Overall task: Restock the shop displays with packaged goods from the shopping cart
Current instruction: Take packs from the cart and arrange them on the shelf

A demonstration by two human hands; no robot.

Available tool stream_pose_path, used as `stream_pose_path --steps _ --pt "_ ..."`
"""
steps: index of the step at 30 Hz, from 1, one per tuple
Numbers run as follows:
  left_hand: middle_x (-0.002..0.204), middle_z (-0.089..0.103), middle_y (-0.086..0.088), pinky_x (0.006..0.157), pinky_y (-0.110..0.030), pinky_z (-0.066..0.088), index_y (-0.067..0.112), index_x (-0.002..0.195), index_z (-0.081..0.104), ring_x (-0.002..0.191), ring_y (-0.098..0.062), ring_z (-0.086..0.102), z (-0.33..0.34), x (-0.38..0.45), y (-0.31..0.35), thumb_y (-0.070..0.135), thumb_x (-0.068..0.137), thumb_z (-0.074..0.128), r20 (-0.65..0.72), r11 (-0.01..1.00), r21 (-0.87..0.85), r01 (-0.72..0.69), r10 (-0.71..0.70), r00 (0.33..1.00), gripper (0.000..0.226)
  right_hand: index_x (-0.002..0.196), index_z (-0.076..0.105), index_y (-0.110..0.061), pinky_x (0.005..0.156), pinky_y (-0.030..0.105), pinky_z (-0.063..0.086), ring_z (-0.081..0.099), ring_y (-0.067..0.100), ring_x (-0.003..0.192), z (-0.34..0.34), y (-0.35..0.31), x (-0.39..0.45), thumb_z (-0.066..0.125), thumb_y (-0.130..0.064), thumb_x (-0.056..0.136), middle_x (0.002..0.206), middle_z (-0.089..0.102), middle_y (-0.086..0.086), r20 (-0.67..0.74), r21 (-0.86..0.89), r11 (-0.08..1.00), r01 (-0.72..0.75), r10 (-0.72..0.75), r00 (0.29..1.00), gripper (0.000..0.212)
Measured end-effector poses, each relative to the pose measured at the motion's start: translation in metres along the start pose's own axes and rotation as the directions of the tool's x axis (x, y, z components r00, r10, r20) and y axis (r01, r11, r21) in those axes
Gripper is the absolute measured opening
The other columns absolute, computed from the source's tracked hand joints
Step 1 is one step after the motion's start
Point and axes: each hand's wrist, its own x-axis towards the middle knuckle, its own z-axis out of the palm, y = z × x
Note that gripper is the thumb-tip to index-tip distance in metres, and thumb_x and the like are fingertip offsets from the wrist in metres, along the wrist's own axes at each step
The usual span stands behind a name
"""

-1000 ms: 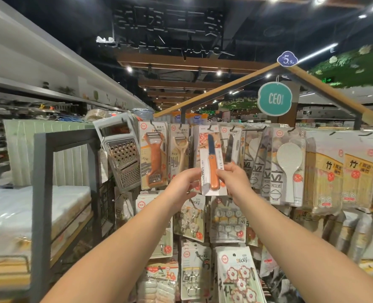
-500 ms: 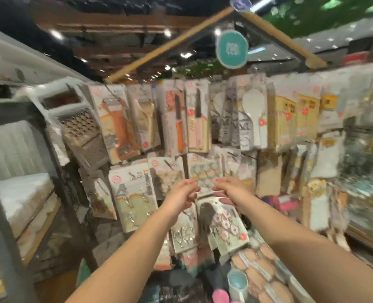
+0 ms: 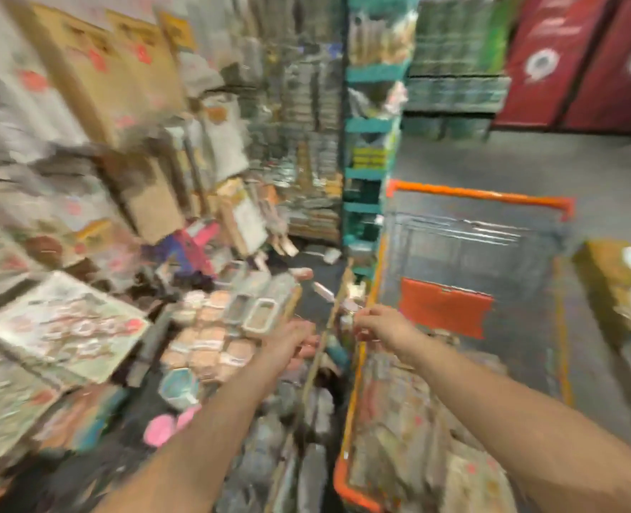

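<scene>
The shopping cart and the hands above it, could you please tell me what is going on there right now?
A person stands between a hanging display of packaged goods and an orange-rimmed shopping cart with packets piled in it. Both bare arms reach forward: the left hand hovers by the cart's near edge and the right hand over the cart. The picture is heavily blurred, so whether either hand holds anything cannot be told.

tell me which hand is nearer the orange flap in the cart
Right. The right hand is just left of the orange flap, over the cart edge. The left hand is farther left, outside the cart, near the stacked goods.
</scene>
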Motion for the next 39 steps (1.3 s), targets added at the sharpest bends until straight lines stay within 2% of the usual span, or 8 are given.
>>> stream_pose_path --steps 7,13,16,21,27,31,34,39 --pt "0.077 0.064 0.004 0.056 -0.019 0.045 0.011 0.097 0.059 0.064 -0.006 0.058 0.128 0.028 -0.09 0.028 0.094 0.063 0.114 0.946 -0.032 0.323 -0.317 0.941 0.017 0.073 0.054 -0.013 0.04 0.016 0.024 0.039 0.009 0.039 -0.114 0.136 -0.048 0.054 -0.003 0.096 0.063 0.048 0.007 -0.166 0.142 0.95 -0.279 0.301 0.939 0.024" --pt "0.067 0.056 -0.022 0.034 -0.015 0.028 0.002 0.102 0.053 0.058 -0.014 0.066 0.159 0.022 -0.144 0.043 0.073 0.069 0.16 0.861 0.053 0.505 -0.507 0.847 0.052 0.089 0.06 -0.014 0.056 0.023 0.039 0.056 0.014 0.063 -0.138 0.225 -0.054 0.06 -0.022 0.097 0.081 0.06 0.004 -0.101 0.114 0.841 -0.529 0.54 0.836 0.011" --pt "0.082 0.061 -0.002 0.053 -0.022 0.043 0.013 0.098 0.057 0.069 -0.012 0.056 0.164 0.022 -0.162 0.023 0.097 0.059 0.009 0.854 -0.031 0.519 -0.519 0.854 0.01 0.089 0.057 -0.015 0.056 0.024 0.035 0.056 0.017 0.067 -0.126 0.258 -0.052 0.061 -0.028 0.096 0.088 0.056 0.006 -0.062 0.124 0.81 -0.574 0.583 0.81 0.016" --pt "0.101 0.069 -0.003 0.08 -0.033 0.043 0.014 0.115 0.061 0.093 -0.021 0.063 0.156 0.028 -0.188 0.025 0.099 0.056 -0.041 0.836 0.03 0.548 -0.546 0.836 0.021 0.102 0.052 -0.02 0.072 0.03 0.046 0.057 0.017 0.082 -0.103 0.278 -0.032 0.067 -0.038 0.092 0.093 0.056 -0.003 -0.142 0.086 0.833 -0.546 0.553 0.821 0.026" --pt "0.103 0.068 -0.006 0.075 -0.032 0.045 0.015 0.115 0.061 0.092 -0.021 0.061 0.146 0.043 -0.209 0.023 0.099 0.056 0.002 0.824 0.023 0.566 -0.567 0.824 0.019 0.145 0.037 -0.016 0.095 0.032 0.043 0.05 0.026 0.126 -0.108 0.296 0.023 0.07 -0.052 0.084 0.146 0.045 0.006 -0.16 -0.076 0.852 -0.519 0.503 0.849 0.078" --pt "0.105 0.069 -0.007 0.07 -0.029 0.045 0.016 0.117 0.059 0.088 -0.02 0.06 0.14 0.053 -0.219 0.024 0.097 0.059 0.002 0.796 0.033 0.604 -0.604 0.797 0.021 0.154 0.024 -0.013 0.101 0.031 0.038 0.042 0.027 0.137 -0.114 0.312 0.043 0.074 -0.059 0.076 0.155 0.036 0.005 0.03 -0.09 0.769 -0.633 0.638 0.77 0.104" --pt "0.108 0.071 -0.003 0.077 -0.031 0.049 0.02 0.118 0.06 0.091 -0.018 0.065 0.135 0.06 -0.222 0.029 0.097 0.059 0.008 0.786 0.086 0.613 -0.615 0.788 0.022 0.144 0.04 -0.008 0.106 0.044 0.046 0.059 0.028 0.121 -0.116 0.34 0.054 0.09 -0.069 0.032 0.136 0.059 0.008 0.165 -0.022 0.742 -0.67 0.664 0.73 0.138" --pt "0.113 0.07 -0.002 0.069 -0.024 0.047 0.019 0.125 0.057 0.091 -0.016 0.064 0.139 0.065 -0.218 0.03 0.099 0.057 0.031 0.769 0.151 0.621 -0.632 0.775 0.029 0.119 0.049 -0.014 0.098 0.045 0.052 0.064 0.023 0.103 -0.114 0.322 0.041 0.085 -0.046 0.068 0.111 0.064 0.003 0.099 -0.094 0.797 -0.597 0.604 0.791 0.069"
